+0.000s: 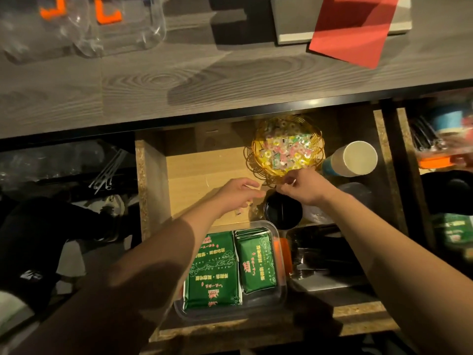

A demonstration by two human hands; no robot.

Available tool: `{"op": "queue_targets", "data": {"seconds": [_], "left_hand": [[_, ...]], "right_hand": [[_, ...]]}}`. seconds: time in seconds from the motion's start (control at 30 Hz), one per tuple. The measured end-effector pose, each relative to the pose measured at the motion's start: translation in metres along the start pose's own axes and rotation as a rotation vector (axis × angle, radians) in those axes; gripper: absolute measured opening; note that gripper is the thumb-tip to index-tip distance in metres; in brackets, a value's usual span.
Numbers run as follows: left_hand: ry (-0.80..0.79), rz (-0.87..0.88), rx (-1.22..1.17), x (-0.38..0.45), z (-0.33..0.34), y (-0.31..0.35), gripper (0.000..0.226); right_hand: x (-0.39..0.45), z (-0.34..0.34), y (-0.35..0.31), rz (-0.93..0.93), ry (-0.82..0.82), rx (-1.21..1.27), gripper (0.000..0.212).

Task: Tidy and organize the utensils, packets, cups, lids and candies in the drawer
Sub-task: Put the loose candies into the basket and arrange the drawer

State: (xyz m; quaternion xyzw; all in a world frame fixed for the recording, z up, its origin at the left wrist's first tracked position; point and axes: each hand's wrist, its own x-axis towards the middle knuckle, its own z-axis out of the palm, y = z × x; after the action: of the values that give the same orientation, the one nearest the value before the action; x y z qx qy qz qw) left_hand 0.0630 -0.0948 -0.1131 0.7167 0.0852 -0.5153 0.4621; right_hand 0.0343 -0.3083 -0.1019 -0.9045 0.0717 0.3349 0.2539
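Two hands gathering stray candies into the basket.
Packets [230, 267] lie nearest; loose candies [244, 207] sit under the relaxed, empty left hand [236, 194]. Right hand [304, 185] seems to pinch one, unclear, at the basket [258, 149] rim: drop it well inside.

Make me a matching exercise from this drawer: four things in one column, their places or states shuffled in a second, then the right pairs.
Things:
1. wire basket
2. green packets
3. paper cup
4. black lids

Places or states:
A. lying on its side at the drawer's right
B. stacked below the right hand
C. filled with wrapped candies
D. in a clear tray at the front

Pairs: 1-C, 2-D, 3-A, 4-B
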Motion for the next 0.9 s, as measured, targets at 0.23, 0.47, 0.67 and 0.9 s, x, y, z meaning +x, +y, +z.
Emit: {"op": "queue_targets", "data": {"seconds": [0.23, 0.47, 0.67, 0.9], "left_hand": [[-0.164, -0.12, 0.168, 0.017, 0.02, 0.001, 0.064], [-0.139, -0.162, 0.216, 0.021, 0.031, 0.002, 0.067], [-0.125, -0.162, 0.199, 0.021, 0.036, 0.006, 0.067], [-0.096, -0.128, 0.044, 0.015, 0.023, 0.009, 0.058]], "right_hand": [[0.002, -0.006, 0.008, 0.028, -0.323, -0.21, 0.043], [0.014, -0.005, -0.004, 0.058, -0.473, -0.334, 0.055], [0.019, -0.005, -0.01, 0.077, -0.521, -0.291, 0.062], [0.013, -0.016, -0.004, 0.099, -0.424, -0.011, 0.069]]}}
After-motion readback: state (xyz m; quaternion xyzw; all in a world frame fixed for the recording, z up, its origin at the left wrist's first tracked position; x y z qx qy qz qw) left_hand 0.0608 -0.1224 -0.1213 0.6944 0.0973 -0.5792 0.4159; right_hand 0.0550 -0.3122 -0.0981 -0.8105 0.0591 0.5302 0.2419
